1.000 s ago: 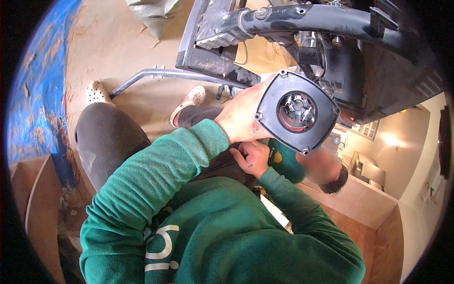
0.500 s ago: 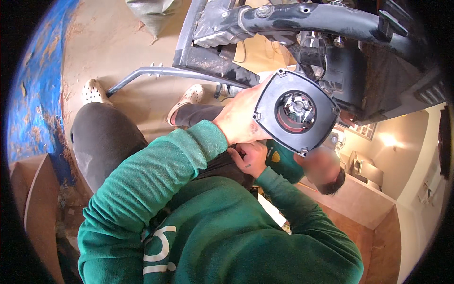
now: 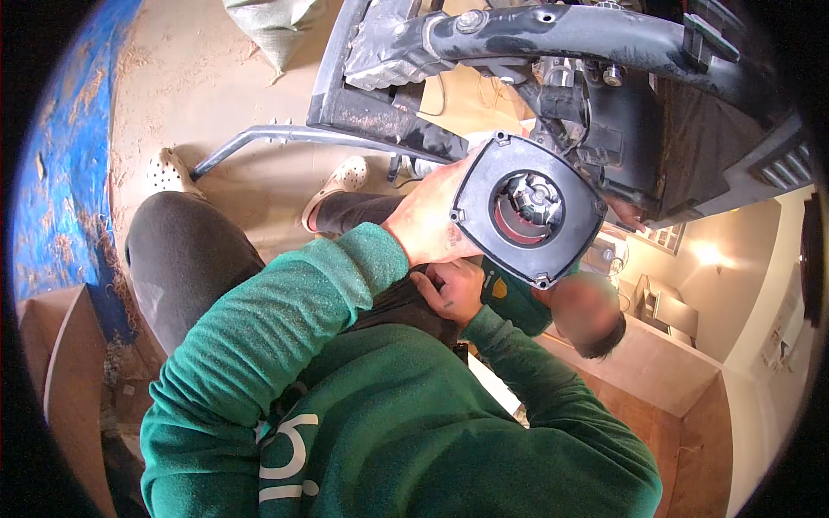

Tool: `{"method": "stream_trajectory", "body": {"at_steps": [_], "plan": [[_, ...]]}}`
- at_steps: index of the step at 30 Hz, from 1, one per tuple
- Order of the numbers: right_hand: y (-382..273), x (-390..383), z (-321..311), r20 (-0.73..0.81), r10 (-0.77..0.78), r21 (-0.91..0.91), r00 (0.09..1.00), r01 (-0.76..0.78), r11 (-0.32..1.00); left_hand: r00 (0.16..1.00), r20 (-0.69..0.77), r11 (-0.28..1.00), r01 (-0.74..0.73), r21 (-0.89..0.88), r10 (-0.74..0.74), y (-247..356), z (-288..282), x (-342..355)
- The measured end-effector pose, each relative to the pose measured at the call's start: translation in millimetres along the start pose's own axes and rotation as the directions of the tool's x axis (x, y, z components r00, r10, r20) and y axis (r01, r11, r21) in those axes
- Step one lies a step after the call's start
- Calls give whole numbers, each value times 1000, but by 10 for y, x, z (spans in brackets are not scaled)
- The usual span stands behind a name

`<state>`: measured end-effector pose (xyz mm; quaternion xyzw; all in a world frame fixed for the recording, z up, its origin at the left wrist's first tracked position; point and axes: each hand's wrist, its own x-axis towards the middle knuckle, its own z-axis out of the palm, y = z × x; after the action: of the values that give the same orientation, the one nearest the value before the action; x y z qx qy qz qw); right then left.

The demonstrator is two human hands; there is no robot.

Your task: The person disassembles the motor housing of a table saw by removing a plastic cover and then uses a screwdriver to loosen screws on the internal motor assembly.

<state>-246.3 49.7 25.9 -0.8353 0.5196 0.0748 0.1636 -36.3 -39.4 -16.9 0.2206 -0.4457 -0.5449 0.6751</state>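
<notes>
I note left hand (image 3: 432,216) clamped on black housing (image 3: 485,194), presumably to present its bore (image 3: 528,209). Right hand (image 3: 455,289) curled closed.

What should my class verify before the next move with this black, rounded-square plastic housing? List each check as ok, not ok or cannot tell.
1. Black, rounded-square plastic housing held: ok, the bare left hand has it by its left side.
2. Left fingers placed securely behind it: cannot tell, hidden.
3. Round opening in view: ok, silvery metal parts show inside.
4. Bare right hand supporting the housing: not ok, it is curled below, off the housing.
5. Right hand empty: cannot tell, its palm is hidden.
6. Housing clear of the black metal frame: cannot tell, one view gives little depth.
</notes>
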Motion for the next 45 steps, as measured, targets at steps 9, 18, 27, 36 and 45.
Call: {"method": "stream_trajectory", "body": {"at_steps": [9,18,27,36,45], "plan": [[-7,0,23,-9,-4,-22,1000,3,1000,998,-16,996,-52,70,53,-72,35,-21],[53,26,49,-87,-88,-37,992,85,996,998,-62,999,-20,-49,17,-28,49,-24],[27,7,30,-57,-76,-23,995,75,997,998,-67,997,15,-82,-20,75,94,5],[-35,39,1,-46,-101,-41,994,99,994,998,-59,988,-27,154,37,224,43,35],[2,19,18,-35,-86,-68,996,83,994,999,0,970,-34,240,35,290,-16,127]]}}
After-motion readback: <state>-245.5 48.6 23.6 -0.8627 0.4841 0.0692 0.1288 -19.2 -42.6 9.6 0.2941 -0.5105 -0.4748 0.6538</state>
